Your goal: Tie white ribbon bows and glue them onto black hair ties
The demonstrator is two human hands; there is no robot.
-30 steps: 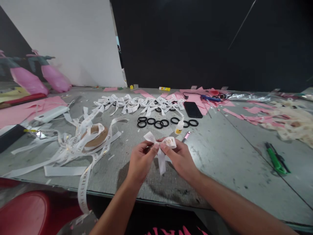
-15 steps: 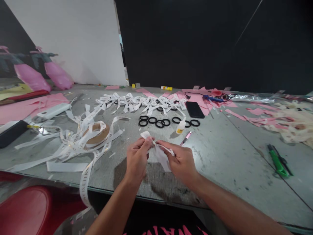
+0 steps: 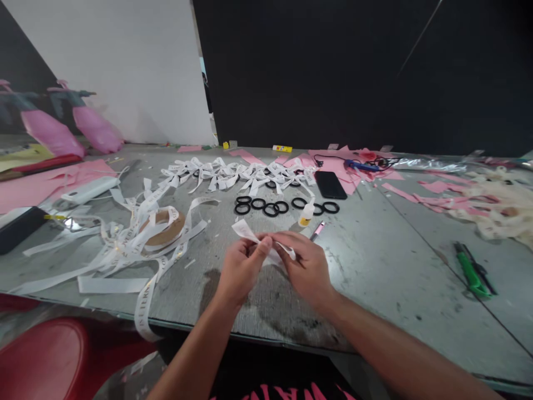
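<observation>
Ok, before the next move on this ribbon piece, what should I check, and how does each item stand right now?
1. Both hands gripping: ok. The left hand and right hand pinch the white ribbon piece between them, above the table.
2. Fold shape: cannot tell. Fingers cover the piece's middle.
3. Glue bottle close by: ok. It stands upright just beyond the hands.
4. Bottle cap on or off: cannot tell.
5. Black rings close by: ok. They lie in a row beside the bottle.
6. Green cutter away from the hands: ok. It lies far to the right.
</observation>
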